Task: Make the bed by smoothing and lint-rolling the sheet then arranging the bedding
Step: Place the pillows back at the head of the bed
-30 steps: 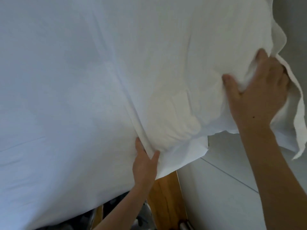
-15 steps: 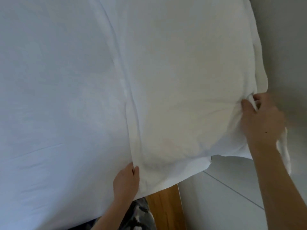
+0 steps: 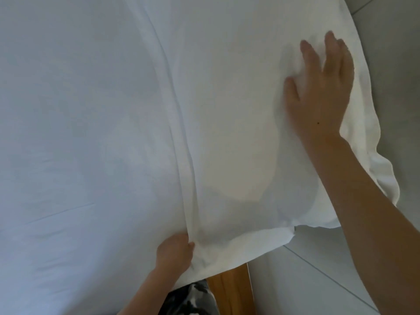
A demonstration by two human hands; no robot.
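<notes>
A white pillow (image 3: 238, 114) in a loose white case lies at the right end of the bed, on the white sheet (image 3: 79, 133). My right hand (image 3: 320, 92) lies flat on the pillow's right part with straight, spread fingers. My left hand (image 3: 175, 252) grips the near left corner of the pillowcase at the bed's front edge, its fingers curled into the fabric. A long fold runs up the pillowcase from that corner. A shallow crease crosses the sheet at the left.
A wooden bed frame piece (image 3: 229, 289) shows below the pillow's near edge. Grey wall or floor panels (image 3: 318, 280) lie to the right of the bed. Patterned clothing (image 3: 193, 301) is at the bottom edge.
The pillow has been lowered flat onto the bed. My right hand let go of the pillow's right edge and now lies flat on top. My left hand keeps its grip on the near corner.
</notes>
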